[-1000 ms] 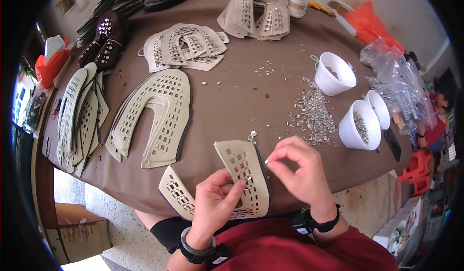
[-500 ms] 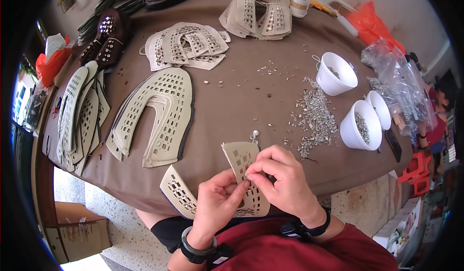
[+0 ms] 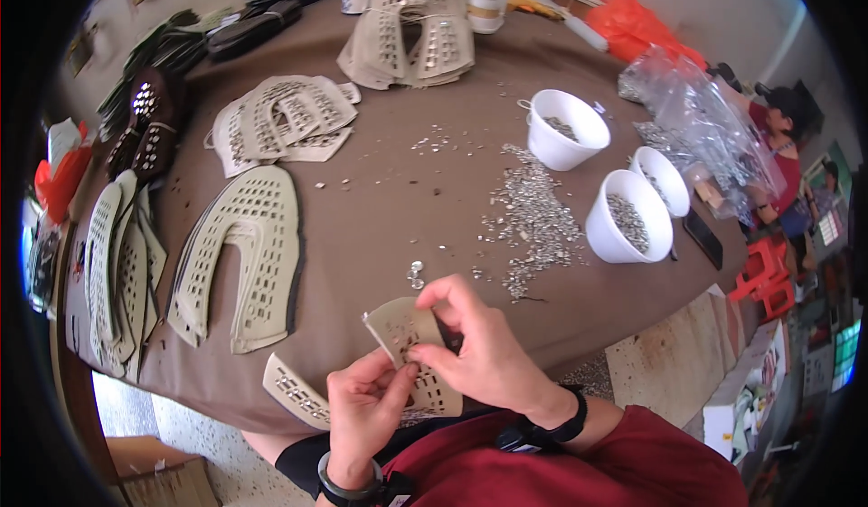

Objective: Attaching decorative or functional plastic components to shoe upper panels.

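Shoe workshop: stacked perforated uppers [image 3: 240, 258], stud cups [image 3: 628, 217].

Open lane up the worktop middle; clutter on both flanks.
From both hands [image 3: 425, 371] at the near edge, bare brown worktop [image 3: 389, 208] runs toward 12 o'clock, only small stray studs [image 3: 416, 274] on it. At 10 o'clock the big perforated beige piece [image 3: 240, 254] blocks, stacked pieces [image 3: 113, 272] beyond at 9. At 1–2 o'clock the loose stud pile [image 3: 529, 227], then three white cups [image 3: 628, 216]. Far at 12, a heap of beige uppers [image 3: 407, 28].
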Available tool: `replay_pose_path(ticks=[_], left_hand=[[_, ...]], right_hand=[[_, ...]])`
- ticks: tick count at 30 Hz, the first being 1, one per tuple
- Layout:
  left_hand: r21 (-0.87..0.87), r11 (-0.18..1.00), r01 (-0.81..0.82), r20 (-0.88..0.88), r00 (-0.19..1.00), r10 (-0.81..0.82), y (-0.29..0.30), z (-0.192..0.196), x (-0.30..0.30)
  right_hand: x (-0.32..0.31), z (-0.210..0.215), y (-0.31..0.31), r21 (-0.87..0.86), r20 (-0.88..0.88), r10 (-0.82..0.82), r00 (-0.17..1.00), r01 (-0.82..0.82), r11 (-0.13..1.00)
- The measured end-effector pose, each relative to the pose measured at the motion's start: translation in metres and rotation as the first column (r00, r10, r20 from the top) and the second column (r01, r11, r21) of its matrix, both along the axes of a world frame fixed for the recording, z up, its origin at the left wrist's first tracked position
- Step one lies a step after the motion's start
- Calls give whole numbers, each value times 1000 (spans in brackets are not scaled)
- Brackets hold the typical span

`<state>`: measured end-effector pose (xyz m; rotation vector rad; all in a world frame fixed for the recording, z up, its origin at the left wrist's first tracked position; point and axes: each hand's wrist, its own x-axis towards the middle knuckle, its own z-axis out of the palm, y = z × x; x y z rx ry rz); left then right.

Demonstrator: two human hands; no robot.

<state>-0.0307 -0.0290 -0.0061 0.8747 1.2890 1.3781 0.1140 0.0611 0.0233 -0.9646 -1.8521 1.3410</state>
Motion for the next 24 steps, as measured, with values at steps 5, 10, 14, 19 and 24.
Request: replay_pose_path(ticks=[5, 10, 14, 19, 24], left_hand=[[34, 999, -7, -120, 993, 11, 0, -3, 3], [32, 999, 9, -166, 986, -4, 1, -2, 3], [33, 999, -2, -46, 999, 3, 3, 5, 9], [19, 998, -54, -2, 999, 54, 3, 5, 5], [6, 997, -81, 85, 993, 80, 7, 6, 6]], right_hand=[[3, 7, -2, -80, 83, -30, 996, 37, 996], [2, -3, -6, 237, 56, -88, 995, 73, 969], [20, 3, -2, 145, 73, -140, 987, 129, 981], [65, 1, 21, 441, 227, -422, 878, 294, 848], [74, -3, 23, 474, 390, -459, 799, 253, 843]])
